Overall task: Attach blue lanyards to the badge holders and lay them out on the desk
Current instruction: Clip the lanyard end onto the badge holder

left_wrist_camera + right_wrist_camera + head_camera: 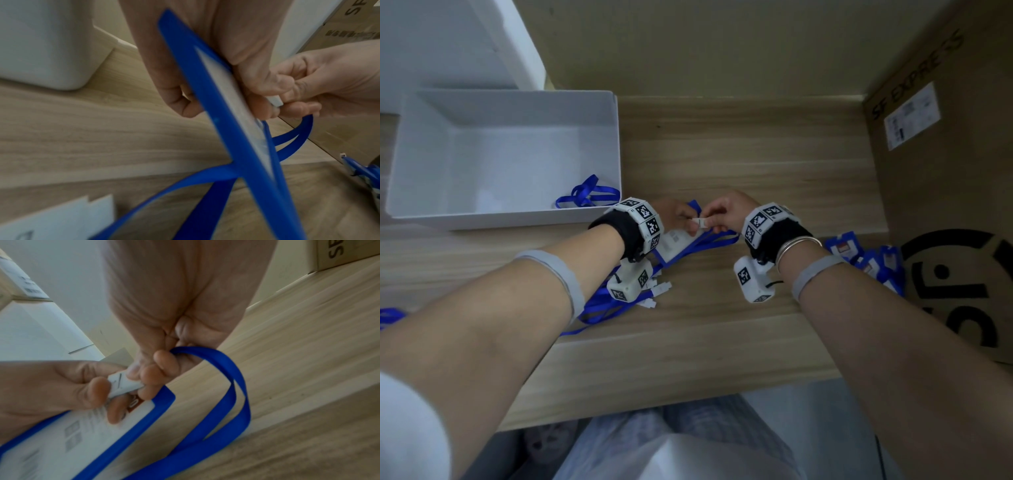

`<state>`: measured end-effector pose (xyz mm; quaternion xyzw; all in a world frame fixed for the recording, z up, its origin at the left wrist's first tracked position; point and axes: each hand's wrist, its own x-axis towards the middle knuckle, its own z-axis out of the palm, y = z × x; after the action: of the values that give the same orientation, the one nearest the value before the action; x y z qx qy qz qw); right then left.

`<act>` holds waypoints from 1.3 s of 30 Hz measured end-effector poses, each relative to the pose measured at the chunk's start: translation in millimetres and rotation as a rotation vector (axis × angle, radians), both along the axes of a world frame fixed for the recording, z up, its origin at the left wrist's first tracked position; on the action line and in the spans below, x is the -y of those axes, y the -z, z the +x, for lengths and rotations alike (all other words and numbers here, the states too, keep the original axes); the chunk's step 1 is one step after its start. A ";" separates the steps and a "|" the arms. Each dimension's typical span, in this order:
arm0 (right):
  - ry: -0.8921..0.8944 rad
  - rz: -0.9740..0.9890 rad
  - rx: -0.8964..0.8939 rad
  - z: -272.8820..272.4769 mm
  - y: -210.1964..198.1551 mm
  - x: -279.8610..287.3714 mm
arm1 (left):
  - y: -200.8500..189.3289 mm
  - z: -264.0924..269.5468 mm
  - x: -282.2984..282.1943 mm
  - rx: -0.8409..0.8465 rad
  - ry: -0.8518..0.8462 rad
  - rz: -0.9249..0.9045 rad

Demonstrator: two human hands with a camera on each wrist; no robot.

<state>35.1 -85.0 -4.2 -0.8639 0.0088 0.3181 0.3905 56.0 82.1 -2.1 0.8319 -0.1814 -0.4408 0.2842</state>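
Observation:
Both hands meet above the middle of the wooden desk (722, 164). My left hand (678, 214) grips the top of a blue-framed badge holder (676, 245) with a white card inside; in the wrist views the badge holder (98, 434) (236, 129) hangs tilted from its fingers. My right hand (717, 214) pinches the white clip (125, 384) of a blue lanyard (232, 386) right at the holder's top edge. The clip (274, 100) sits between both hands' fingertips. The lanyard's strap (722, 238) loops down to the desk.
A white tray (616, 144) at the back left holds one loose blue lanyard (585, 193). More lanyards with white clips (654, 291) lie under my left wrist. A pile of blue badge holders (866, 257) lies at the right beside a large cardboard box (945, 192).

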 end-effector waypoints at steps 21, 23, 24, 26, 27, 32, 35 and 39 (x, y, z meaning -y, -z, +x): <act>0.136 -0.030 -0.024 -4.4 2.0 13.9 | -3.7 -0.1 -9.7 0.060 -0.120 -0.146; 0.112 -0.020 -0.026 -5.8 -2.6 11.2 | -5.2 0.3 -11.8 0.075 -0.116 -0.139; 0.102 -0.017 -0.034 -6.5 -4.3 10.5 | -5.0 0.4 -13.4 0.083 -0.115 -0.133; 0.102 -0.041 -0.038 -7.6 -5.8 9.8 | -6.3 0.0 -15.5 0.079 -0.121 -0.132; 0.108 -0.056 -0.036 -8.5 -6.5 8.6 | -7.7 -0.5 -16.2 0.076 -0.127 -0.138; 0.099 -0.090 -0.008 -10.7 -1.3 -0.5 | -12.1 -1.8 -15.7 0.070 -0.159 -0.204; 0.130 -0.062 0.010 -11.3 0.3 -2.1 | -11.3 -2.8 -15.5 0.073 -0.153 -0.205; 0.198 -0.006 -0.011 -11.8 0.7 -0.2 | -9.1 -4.1 -17.6 0.068 -0.150 -0.184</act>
<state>23.3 -84.8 -4.9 -0.8582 0.0970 0.2825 0.4176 51.9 99.7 7.0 0.8280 -0.1678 -0.3713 0.3852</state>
